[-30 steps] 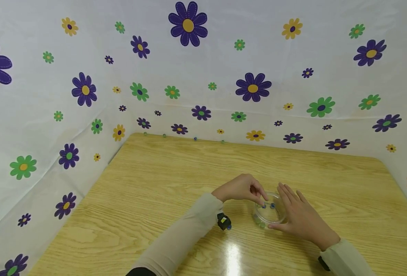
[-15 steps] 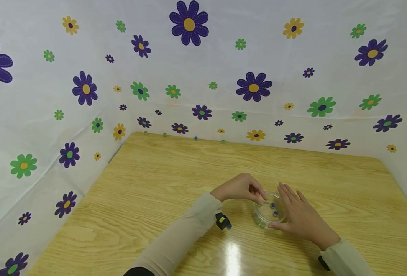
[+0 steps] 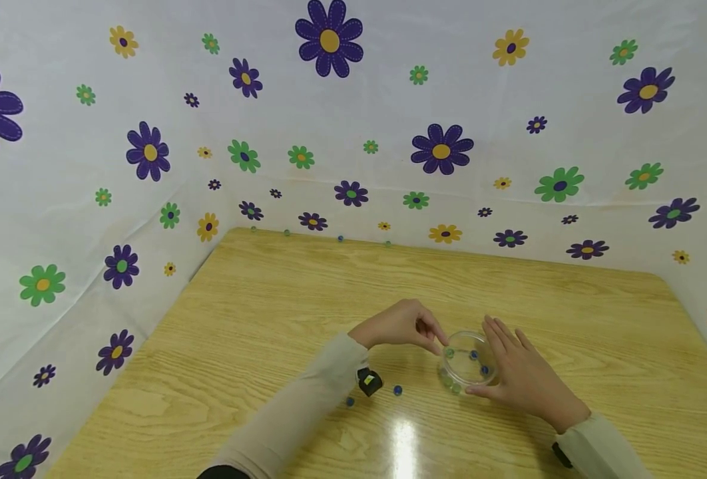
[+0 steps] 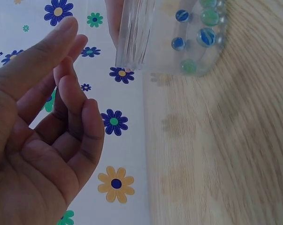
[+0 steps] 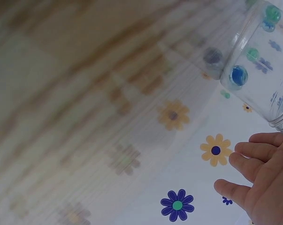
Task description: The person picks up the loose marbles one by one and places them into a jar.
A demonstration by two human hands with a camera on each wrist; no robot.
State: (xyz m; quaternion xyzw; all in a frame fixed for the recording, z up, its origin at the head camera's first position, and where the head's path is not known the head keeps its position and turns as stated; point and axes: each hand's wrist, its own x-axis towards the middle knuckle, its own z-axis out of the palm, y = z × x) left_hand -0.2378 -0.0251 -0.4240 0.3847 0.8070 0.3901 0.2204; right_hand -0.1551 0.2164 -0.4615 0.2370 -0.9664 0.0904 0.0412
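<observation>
A clear round jar point(image 3: 463, 367) stands upright on the table with several blue and green glass marbles inside, among them a blue marble point(image 4: 207, 37) and a green marble point(image 4: 188, 66). My left hand point(image 3: 403, 324) hovers at the jar's left rim, fingers loosely bent. Nothing shows between its thumb and fingertips in the left wrist view. On the jar's other side, my right hand point(image 3: 521, 379) rests against the wall, fingers straight along the back and thumb at the front. Part of the jar is hidden behind that hand.
Two blue marbles lie loose on the wooden table point(image 3: 257, 319): one marble point(image 3: 398, 390) right of the left wrist camera point(image 3: 369, 381), one marble point(image 3: 350, 402) by the sleeve. Several marbles, including a blue marble point(image 3: 340, 238), line the back edge below the flowered cloth point(image 3: 383, 100).
A blue marble left the left fingertips and rolled rightward inside the jar. My left hand drew back left from over the rim, uncovering a second blue marble on the table. My right hand stayed put.
</observation>
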